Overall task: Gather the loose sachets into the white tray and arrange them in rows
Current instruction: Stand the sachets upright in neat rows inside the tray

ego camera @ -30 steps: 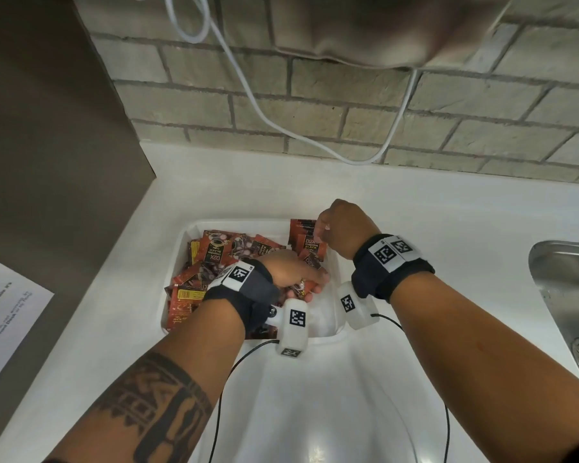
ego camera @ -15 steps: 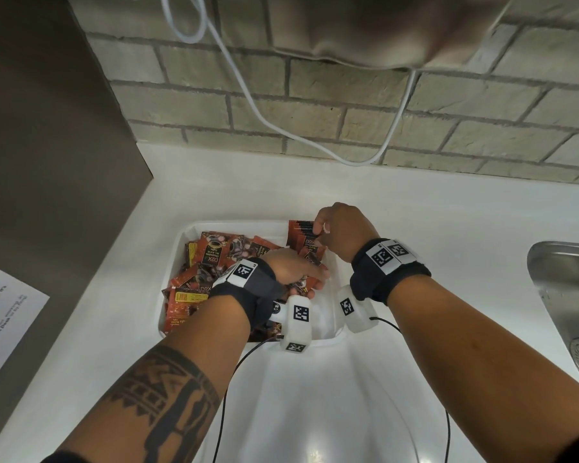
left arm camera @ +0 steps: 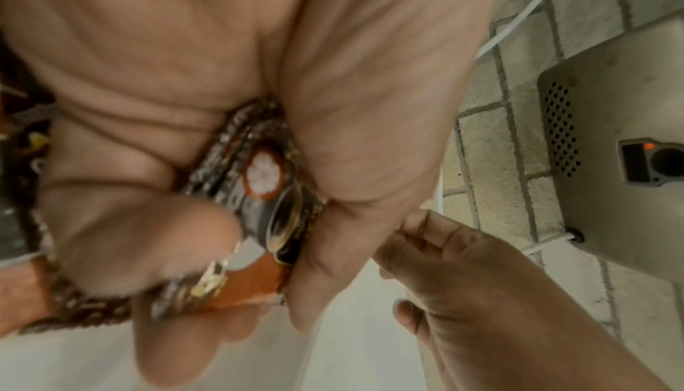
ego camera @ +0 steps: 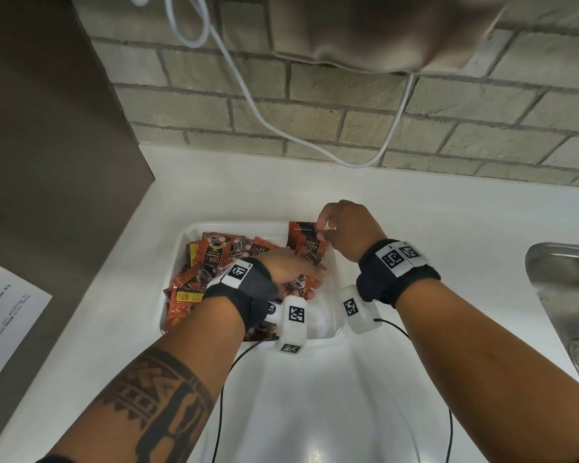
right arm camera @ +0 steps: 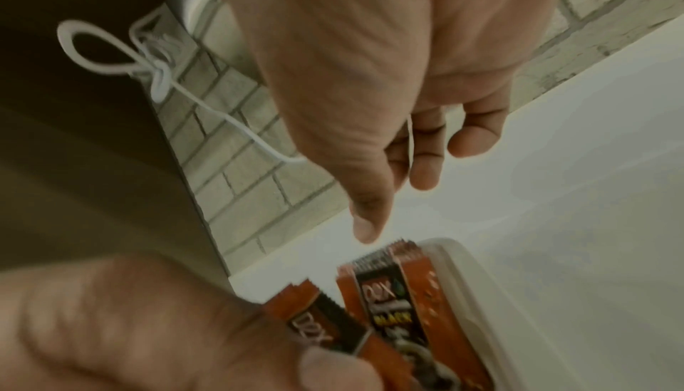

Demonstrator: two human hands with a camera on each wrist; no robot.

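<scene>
Change: right hand has lifted slightly at the upright row since a second ago.
Left hand: fingers curled round a bunch of sachets.
Right hand: fingertips pinching upright sachet tops.
Writing: "D2X", "BLACK".
Sachets: inside white tray.

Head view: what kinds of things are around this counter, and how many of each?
White tray: 1
Sachets: many, too heaped and hidden to count
Hands: 2, the left hand gripping a bundle of sachets, the right hand at the upright ones
Steel sink: 1
Sheet of paper: 1
White cable: 1
Total: 6, sachets aside
</scene>
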